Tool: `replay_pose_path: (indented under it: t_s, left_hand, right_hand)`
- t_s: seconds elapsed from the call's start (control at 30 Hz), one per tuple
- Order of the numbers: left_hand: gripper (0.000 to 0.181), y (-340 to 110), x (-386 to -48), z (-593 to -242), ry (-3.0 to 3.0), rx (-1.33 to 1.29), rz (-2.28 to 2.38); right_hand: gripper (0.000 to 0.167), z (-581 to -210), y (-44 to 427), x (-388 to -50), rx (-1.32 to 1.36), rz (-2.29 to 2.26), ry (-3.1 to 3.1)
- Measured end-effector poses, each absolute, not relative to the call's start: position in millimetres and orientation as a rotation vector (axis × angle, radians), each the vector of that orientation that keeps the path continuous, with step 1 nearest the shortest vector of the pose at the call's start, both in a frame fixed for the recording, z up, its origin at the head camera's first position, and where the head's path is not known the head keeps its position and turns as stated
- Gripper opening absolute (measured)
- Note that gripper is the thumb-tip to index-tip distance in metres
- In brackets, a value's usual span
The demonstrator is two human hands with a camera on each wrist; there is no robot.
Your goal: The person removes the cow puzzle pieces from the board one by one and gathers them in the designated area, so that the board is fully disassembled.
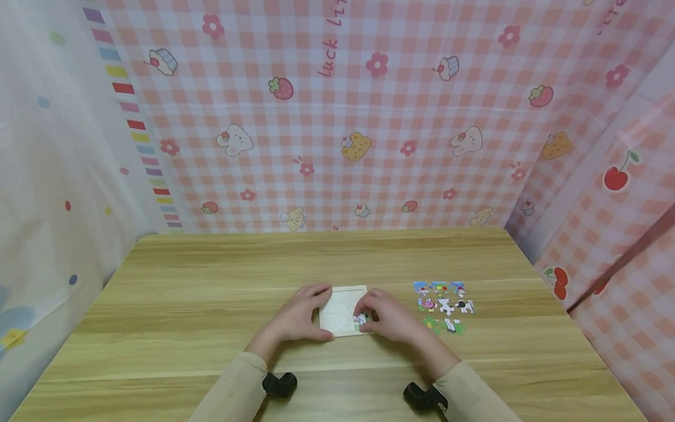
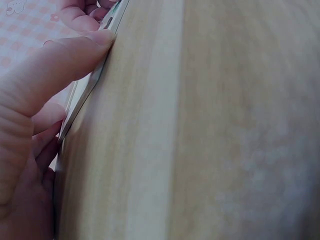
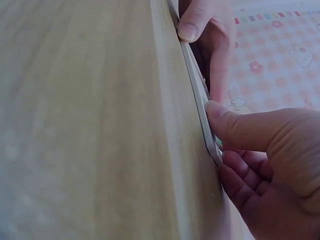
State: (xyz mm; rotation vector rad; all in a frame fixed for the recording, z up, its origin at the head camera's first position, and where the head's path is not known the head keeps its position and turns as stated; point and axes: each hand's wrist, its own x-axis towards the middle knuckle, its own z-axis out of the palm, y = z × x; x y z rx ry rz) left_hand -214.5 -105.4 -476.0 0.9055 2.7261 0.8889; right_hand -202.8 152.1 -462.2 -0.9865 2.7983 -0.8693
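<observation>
A pale wooden puzzle tray (image 1: 337, 310) with a raised rim lies on the table in front of me. My left hand (image 1: 297, 315) holds its left side, thumb at the near edge and fingers at the far one; the left wrist view shows the thumb (image 2: 75, 55) against the rim. Over the tray's near right corner, my right hand (image 1: 390, 316) has thumb and fingers closed around a small printed jigsaw piece (image 1: 360, 320), partly hidden by the fingers. In the right wrist view the right thumb (image 3: 235, 122) touches the tray's edge (image 3: 197, 92).
To the right of the tray lie several loose jigsaw pieces (image 1: 445, 306), set out in rough rows. The wood-grain table (image 1: 211, 264) ends at a pink checked curtain (image 1: 316, 117) behind. Black wrist devices (image 1: 280, 385) sit on both arms.
</observation>
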Motion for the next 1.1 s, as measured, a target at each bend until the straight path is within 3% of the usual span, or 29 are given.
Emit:
replay_pose_path:
  t_s: [1.1]
  left_hand:
    - [0.098,-105.6,-214.5,-475.6,2.729,0.906,0.887]
  right_hand:
    - [0.017,-464.9,158.5,-199.9,-0.838,-1.208,2.698]
